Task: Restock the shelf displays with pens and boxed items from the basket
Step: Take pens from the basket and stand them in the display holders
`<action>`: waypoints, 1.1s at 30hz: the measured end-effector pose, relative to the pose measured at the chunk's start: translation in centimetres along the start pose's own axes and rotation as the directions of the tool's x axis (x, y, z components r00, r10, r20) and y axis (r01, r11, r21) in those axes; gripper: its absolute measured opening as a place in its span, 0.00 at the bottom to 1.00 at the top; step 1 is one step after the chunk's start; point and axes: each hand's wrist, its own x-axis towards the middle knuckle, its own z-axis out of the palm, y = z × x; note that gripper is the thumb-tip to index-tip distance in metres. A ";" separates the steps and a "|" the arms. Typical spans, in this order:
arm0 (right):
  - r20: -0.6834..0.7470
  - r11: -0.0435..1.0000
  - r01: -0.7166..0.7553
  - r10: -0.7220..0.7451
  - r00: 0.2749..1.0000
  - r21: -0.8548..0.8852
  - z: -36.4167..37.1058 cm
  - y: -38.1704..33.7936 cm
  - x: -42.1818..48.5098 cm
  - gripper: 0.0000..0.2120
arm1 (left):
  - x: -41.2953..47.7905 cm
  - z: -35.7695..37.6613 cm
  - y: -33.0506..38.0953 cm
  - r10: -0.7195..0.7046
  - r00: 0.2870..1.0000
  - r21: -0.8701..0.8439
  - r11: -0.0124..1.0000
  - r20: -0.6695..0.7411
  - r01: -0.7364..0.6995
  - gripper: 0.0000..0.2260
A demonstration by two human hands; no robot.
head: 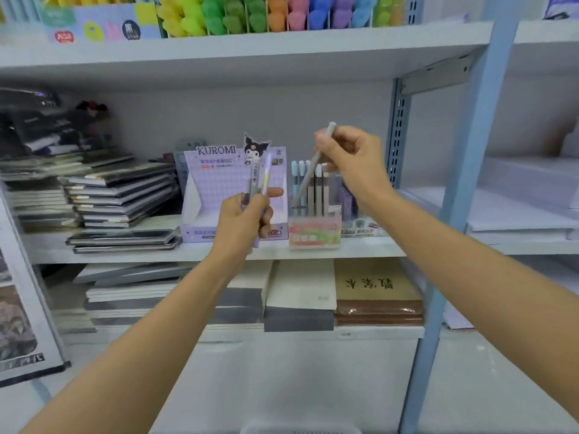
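My left hand grips a small bunch of pens upright in front of the purple Kuromi display box on the middle shelf. My right hand pinches a single grey pen, tilted with its lower tip down among the pens standing in the clear pen holder to the right of the Kuromi box. That holder has several pens upright in it. The basket shows only as a pale rim at the bottom edge.
Stacks of dark notebooks fill the left of the middle shelf. Notebooks and a brown pad lie on the shelf below. Coloured highlighters line the top shelf. A blue upright post stands right of my right arm.
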 end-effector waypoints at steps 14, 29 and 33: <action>0.145 0.948 -0.049 0.099 0.985 -0.314 1.5 4.9 2.8 0.07 | 4.1 -0.9 -2.8 0.075 0.996 -0.031 0.997 0.048 -0.074 0.10; 0.136 0.654 0.163 -0.092 0.986 -0.739 2.6 5.1 3.0 0.08 | 3.6 -1.3 -2.4 0.004 0.998 -0.047 0.999 0.055 -0.002 0.15; 0.117 0.888 0.102 -0.055 0.992 -0.448 2.3 3.7 2.6 0.10 | 3.3 -1.2 -1.9 0.002 0.997 -0.046 0.999 0.081 0.002 0.10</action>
